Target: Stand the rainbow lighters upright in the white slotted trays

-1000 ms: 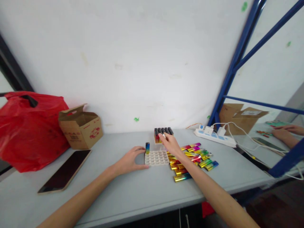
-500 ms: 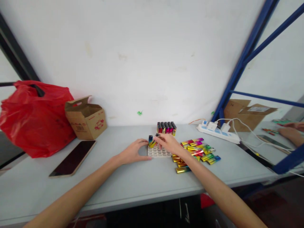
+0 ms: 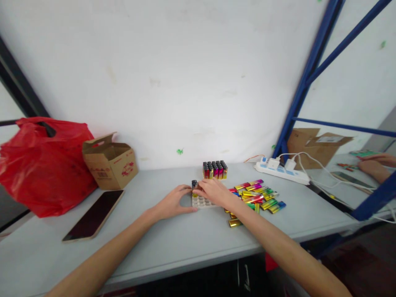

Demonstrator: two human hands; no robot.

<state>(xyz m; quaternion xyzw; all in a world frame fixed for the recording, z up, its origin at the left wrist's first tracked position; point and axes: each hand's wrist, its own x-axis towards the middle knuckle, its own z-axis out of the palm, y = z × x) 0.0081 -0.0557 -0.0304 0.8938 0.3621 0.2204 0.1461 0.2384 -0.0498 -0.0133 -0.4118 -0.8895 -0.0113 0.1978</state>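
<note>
A white tray with rows of round holes lies on the table in front of me. In its far left corner stands a dark-topped shiny tube, mostly upright. My left hand is open at the tray's left side, thumb at the near corner and fingertips by the tube. My right hand reaches over the tray, its fingers closed at a second tube, gold-coloured and mostly hidden by them. Right of the tray lies a pile of loose shiny multicoloured tubes, partly behind my right forearm.
Behind the tray stands a block of upright black-topped tubes. A white power strip with cables is at the right. At the left are a phone, an open cardboard box and a red bag. Another person's hand shows far right.
My right hand has moved slightly left and lower, bringing the gold tube beside the standing one and covering more of the tray. My left hand stays at the tray. The view has shifted a little.
</note>
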